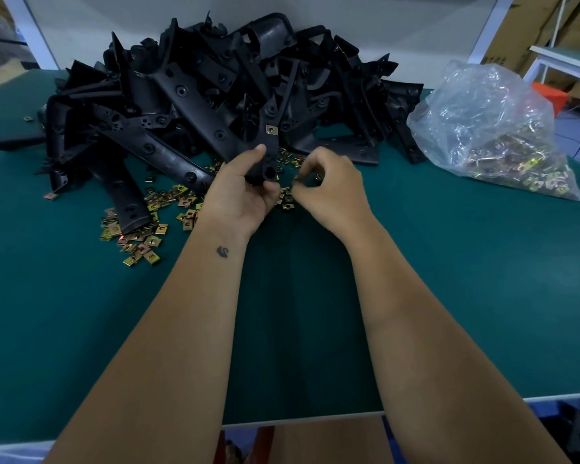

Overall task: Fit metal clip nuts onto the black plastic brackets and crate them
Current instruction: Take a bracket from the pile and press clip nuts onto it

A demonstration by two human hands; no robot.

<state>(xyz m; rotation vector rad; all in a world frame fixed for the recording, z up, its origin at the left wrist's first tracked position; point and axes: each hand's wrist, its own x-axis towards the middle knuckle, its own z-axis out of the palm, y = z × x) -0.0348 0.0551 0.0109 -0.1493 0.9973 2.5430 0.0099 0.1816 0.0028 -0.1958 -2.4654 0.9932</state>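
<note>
A green surface [449,279] fills most of the view. At its far side a large pile of black plastic brackets [215,95] is heaped against a white panel. To the right of the pile, well apart from the hands, a clear plastic bag [482,128] holding more clip nuts is slumped on the surface. One bracket [269,142] is held upright in front of the pile by the left hand [241,192], whose thumb and fingers are curled round its lower end. A metal clip nut [271,129] is already seated on that bracket's upper part. Just beside it, the right hand [329,185] is curled, its fingertips pinched together over something small that cannot be made out. Loose clip nuts [141,236] are scattered on the surface below the pile and around both hands.
</note>
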